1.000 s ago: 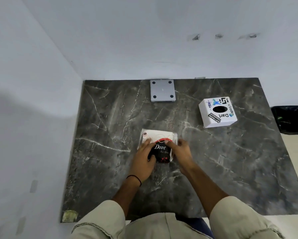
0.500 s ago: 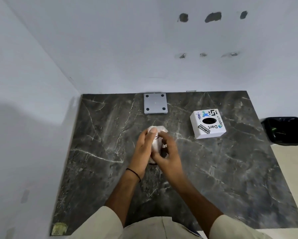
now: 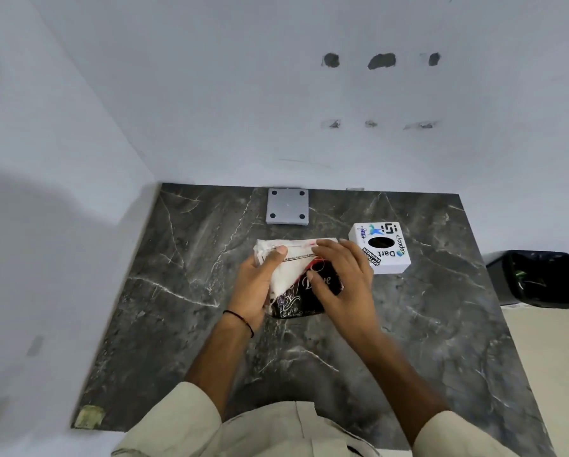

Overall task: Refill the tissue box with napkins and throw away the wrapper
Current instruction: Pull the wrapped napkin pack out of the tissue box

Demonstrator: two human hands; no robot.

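Plastic napkin pack (image 3: 296, 282) half hidden under both hands.

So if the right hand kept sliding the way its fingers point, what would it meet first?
The right hand points up-left over the napkin pack; going on, it would likely meet the left hand thumb at the pack's top edge, though depth is unclear.

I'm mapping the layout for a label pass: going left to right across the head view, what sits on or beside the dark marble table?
Yellowish sticker at the table's near corner → left hand → napkin pack → right hand → tissue box → black bin.
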